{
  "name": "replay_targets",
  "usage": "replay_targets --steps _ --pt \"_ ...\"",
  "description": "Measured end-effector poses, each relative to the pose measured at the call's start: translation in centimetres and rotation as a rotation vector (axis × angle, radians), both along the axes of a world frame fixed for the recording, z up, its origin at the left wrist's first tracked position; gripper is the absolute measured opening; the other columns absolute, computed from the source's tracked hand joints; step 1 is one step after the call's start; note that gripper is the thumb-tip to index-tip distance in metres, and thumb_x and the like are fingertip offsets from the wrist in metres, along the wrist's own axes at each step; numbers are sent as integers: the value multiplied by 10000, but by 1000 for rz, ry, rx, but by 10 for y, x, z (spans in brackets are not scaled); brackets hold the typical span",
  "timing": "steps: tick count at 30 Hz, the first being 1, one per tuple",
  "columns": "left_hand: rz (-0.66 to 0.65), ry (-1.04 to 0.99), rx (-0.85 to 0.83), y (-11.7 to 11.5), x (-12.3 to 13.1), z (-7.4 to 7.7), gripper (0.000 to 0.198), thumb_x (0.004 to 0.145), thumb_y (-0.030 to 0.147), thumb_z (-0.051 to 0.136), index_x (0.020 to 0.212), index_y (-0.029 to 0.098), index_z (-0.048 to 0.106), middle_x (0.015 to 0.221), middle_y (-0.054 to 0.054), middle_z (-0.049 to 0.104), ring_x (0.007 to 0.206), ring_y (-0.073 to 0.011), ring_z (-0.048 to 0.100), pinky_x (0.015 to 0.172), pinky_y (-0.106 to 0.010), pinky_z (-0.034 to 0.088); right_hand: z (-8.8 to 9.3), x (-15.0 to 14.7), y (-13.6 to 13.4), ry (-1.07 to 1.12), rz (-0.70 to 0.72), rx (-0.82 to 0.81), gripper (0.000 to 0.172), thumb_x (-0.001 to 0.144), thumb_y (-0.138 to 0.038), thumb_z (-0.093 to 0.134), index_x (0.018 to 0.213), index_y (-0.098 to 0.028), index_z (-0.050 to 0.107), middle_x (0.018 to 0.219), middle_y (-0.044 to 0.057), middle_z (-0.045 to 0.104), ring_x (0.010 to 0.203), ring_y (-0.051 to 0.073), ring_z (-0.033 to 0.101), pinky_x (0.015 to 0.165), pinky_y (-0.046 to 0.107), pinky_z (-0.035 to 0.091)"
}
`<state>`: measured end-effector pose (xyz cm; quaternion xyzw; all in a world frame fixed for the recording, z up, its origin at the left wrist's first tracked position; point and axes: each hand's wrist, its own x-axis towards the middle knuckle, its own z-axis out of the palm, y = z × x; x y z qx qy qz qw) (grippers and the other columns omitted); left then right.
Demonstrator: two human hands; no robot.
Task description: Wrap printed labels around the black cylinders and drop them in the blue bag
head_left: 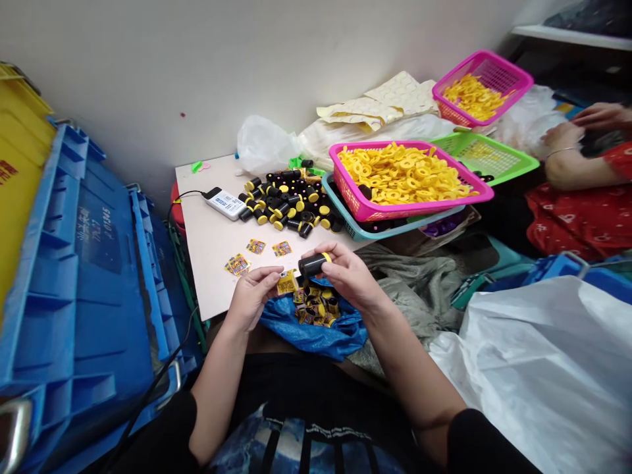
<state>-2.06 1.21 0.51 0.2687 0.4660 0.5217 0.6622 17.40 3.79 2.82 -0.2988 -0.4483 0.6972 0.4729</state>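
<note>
Between thumb and fingers, my left hand (254,295) pinches a small printed yellow sticker (287,283). My right hand (349,273) grips a black cylinder with a yellow rim (315,264), tilted on its side just right of the sticker. The two held things are close together; whether they touch I cannot tell. Under both hands an open blue bag (291,329) holds several black and yellow cylinders with printed stickers on them (318,303). More stickers (238,264) lie on the white table (210,243), left of my hands.
Beyond my hands is a pile of black cylinders (284,201) beside a white device with a cable (224,203). A pink basket of yellow rings (340,181) stands at right. Blue crates (93,263) rise at left. Another person's hand (565,135) shows at far right.
</note>
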Motion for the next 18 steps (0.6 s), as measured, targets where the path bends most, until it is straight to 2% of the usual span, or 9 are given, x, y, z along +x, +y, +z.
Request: replay_targets --steps 3,8,14,18 --pt "-9 -34 -3 -1 4 0 356 527 280 864 839 165 738 744 -31 732 633 -117 660 581 -200 526 1 1 0 -76 44 67 298 702 -314 749 948 -217 611 1000 31 633 859 147 593 700 252 475" --pt "23 43 97 -3 8 -2 327 510 224 868 806 179 737 746 -8 727 662 -97 650 623 -180 516 -5 1 0 -34 -51 0 299 706 -364 735 939 -222 612 954 21 622 824 144 592 668 248 484" --pt "162 296 195 0 9 -1 323 585 366 823 822 160 748 708 -30 724 620 -127 639 580 -225 513 -5 1 -4 -102 -86 -28 322 698 -379 746 939 -216 607 908 12 610 785 127 585 679 249 506" --pt "187 331 189 1 9 -2 325 612 429 797 778 154 749 740 -47 734 609 -139 639 545 -237 509 -6 0 -5 -134 -107 -28 371 695 -437 739 951 -208 597 889 21 628 710 123 589 662 271 518"
